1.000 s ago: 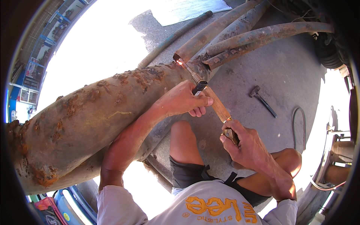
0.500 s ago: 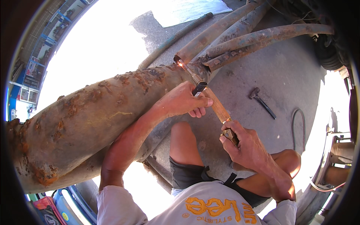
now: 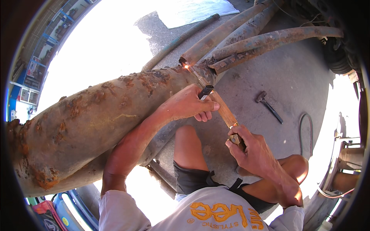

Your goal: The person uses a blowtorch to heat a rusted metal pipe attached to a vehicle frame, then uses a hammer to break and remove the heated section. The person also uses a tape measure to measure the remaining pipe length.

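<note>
Right hand [image 3: 248, 148] grips the torch [image 3: 225, 111], slanting far left to a pipe [image 3: 225, 34]; left hand [image 3: 189, 103], clasped round a black stick [image 3: 206, 92], is nearer the glowing tip [image 3: 187, 66].

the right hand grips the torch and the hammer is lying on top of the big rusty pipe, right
Not quite: the hammer lies on the grey ground, apart from the big rusty pipe, as the head view shows. The right hand does grip the torch.

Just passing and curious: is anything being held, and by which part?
A torch: the right hand grips its brass rear end; the left hand is at the front of its handle, holding a small black cylinder by its lower end.
</note>
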Available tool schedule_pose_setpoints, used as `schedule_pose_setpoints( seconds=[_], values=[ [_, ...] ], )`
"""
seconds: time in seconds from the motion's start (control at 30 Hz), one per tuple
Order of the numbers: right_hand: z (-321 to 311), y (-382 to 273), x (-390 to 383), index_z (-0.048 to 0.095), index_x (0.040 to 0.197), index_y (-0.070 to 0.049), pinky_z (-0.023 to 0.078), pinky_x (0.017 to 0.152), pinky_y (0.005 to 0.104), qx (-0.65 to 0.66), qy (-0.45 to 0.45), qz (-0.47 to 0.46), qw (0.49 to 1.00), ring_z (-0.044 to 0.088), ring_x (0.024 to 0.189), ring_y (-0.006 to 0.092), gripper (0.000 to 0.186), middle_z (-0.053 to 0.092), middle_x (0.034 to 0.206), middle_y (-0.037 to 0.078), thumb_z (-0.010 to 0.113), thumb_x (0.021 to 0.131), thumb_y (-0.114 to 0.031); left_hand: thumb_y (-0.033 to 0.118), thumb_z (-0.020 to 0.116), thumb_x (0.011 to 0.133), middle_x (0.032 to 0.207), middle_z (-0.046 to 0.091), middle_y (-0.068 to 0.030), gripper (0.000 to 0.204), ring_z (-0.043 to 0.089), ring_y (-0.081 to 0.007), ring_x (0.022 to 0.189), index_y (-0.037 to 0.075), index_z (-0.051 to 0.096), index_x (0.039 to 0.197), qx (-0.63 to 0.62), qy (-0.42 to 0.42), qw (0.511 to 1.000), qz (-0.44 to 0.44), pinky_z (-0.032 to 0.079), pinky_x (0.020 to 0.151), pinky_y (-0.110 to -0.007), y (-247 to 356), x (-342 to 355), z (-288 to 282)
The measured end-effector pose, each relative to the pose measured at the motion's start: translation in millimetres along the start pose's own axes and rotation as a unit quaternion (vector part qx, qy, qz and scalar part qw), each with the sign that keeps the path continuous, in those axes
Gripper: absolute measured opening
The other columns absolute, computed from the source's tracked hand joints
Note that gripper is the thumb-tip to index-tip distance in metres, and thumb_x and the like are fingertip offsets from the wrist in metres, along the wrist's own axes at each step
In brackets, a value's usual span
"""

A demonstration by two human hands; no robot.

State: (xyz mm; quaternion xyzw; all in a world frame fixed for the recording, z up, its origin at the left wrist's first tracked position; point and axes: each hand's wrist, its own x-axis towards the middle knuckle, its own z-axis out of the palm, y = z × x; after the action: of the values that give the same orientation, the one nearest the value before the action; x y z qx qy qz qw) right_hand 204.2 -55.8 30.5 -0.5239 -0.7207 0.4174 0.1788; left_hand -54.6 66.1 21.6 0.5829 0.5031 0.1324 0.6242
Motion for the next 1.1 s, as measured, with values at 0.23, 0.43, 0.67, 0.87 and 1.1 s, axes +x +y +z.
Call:
schedule_pose_setpoints(
  seconds=[0.23, 0.43, 0.67, 0.87, 1.1],
  values=[
    [-0.7, -1.0, -1.2, 0.059, 0.122, -0.005, 0.051, 0.058, 0.0346, 0.006, 0.006, -0.005, 1.0, 0.066, 0.06, 0.0187, 0.026, 0.068, 0.072, 0.01, 0.075, 0.102, -0.013, 0.039, 0.085, 0.096, 0.085, 0.078, -0.0124, 0.043, 0.079, -0.0193, 0.078, -0.004, 0.076, 0.095, 0.006, -0.007, 1.0, -0.002, 0.065, 0.069, -0.031, 2.6, -0.7, -0.6],
    [2.9, 2.7, 2.0, 0.059, 0.123, -0.005, 0.053, 0.06, 0.0351, 0.008, 0.022, -0.014, 1.0, 0.069, 0.063, 0.0213, 0.029, 0.07, 0.076, 0.012, 0.076, 0.102, -0.014, 0.039, 0.084, 0.097, 0.085, 0.078, -0.0128, 0.043, 0.079, -0.0196, 0.078, -0.004, 0.075, 0.095, 0.003, 0.002, 1.0, -0.004, 0.065, 0.069, -0.031, 1.9, -0.9, -1.2],
    [3.0, 4.4, 4.5, 0.056, 0.126, -0.007, 0.058, 0.063, 0.0437, -0.006, 0.024, -0.036, 0.999, 0.077, 0.071, 0.0356, 0.034, 0.075, 0.083, 0.017, 0.076, 0.102, -0.02, 0.038, 0.083, 0.097, 0.086, 0.078, -0.0131, 0.043, 0.079, -0.0196, 0.08, -0.004, 0.074, 0.095, 0.003, 0.006, 1.0, 0.004, 0.065, 0.069, -0.031, 1.5, -1.0, -2.3],
    [3.2, 6.1, 5.6, 0.057, 0.126, -0.007, 0.058, 0.062, 0.0429, 0.004, 0.017, -0.027, 0.999, 0.077, 0.071, 0.0346, 0.034, 0.075, 0.083, 0.017, 0.077, 0.102, -0.02, 0.037, 0.082, 0.098, 0.086, 0.078, -0.013, 0.042, 0.08, -0.0198, 0.079, -0.004, 0.074, 0.095, 0.011, 0.009, 1.0, 0.005, 0.065, 0.07, -0.031, 3.1, -1.2, -1.2],
    [4.1, 6.8, 4.9, 0.057, 0.129, -0.007, 0.058, 0.063, 0.0427, 0.006, 0.022, -0.029, 0.999, 0.078, 0.072, 0.0337, 0.036, 0.077, 0.091, 0.017, 0.078, 0.102, -0.021, 0.038, 0.082, 0.098, 0.086, 0.078, -0.0131, 0.042, 0.08, -0.0198, 0.08, -0.003, 0.073, 0.095, 0.008, 0.009, 1.0, 0.005, 0.065, 0.07, -0.031, 3.8, -2.1, -1.5]
  ],
)
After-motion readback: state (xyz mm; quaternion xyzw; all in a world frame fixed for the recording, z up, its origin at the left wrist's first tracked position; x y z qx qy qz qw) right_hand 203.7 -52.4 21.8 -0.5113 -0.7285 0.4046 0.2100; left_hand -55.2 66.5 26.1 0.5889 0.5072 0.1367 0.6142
